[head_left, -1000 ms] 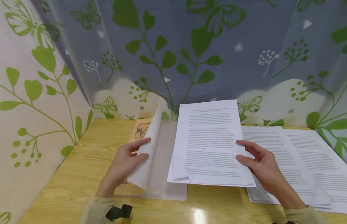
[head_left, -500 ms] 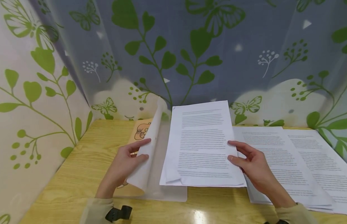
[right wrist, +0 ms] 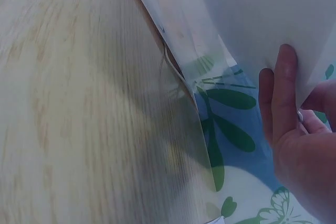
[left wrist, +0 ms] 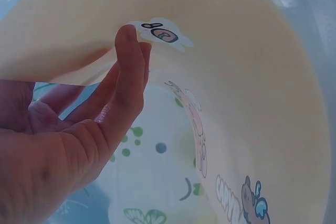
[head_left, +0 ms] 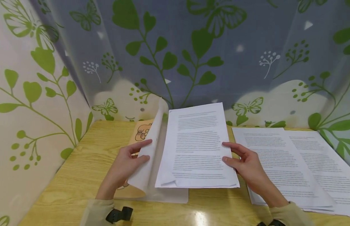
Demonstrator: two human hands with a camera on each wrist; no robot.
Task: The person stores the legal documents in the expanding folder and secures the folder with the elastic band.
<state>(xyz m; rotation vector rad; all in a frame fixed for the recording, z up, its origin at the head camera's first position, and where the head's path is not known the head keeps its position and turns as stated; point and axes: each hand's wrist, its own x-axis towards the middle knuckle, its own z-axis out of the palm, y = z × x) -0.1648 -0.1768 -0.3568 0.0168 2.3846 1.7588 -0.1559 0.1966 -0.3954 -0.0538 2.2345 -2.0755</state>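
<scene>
In the head view my left hand (head_left: 122, 166) pinches the raised front cover (head_left: 151, 160) of a plastic file folder, its outside orange with cartoon figures. The left wrist view shows this cover (left wrist: 252, 66) curving over the fingers. The translucent back half (head_left: 176, 195) of the folder lies on the table. My right hand (head_left: 249, 168) pinches the right edge of several printed sheets (head_left: 197, 147), held tilted over the folder's back half. Their lower left corner is folded. In the right wrist view, fingers lie against the underside of the sheets (right wrist: 262, 9).
More printed sheets (head_left: 276, 166) lie in overlapping piles at the right of the wooden table (head_left: 70, 175). A patterned curtain (head_left: 234, 69) with leaves and butterflies hangs behind the table, and another at the left. A black strap (head_left: 118, 214) circles the left wrist.
My right hand has moved left with the printed sheets, which cover more of the folder's back half. More of the right-hand pile shows. The left hand and the raised cover have stayed put.
</scene>
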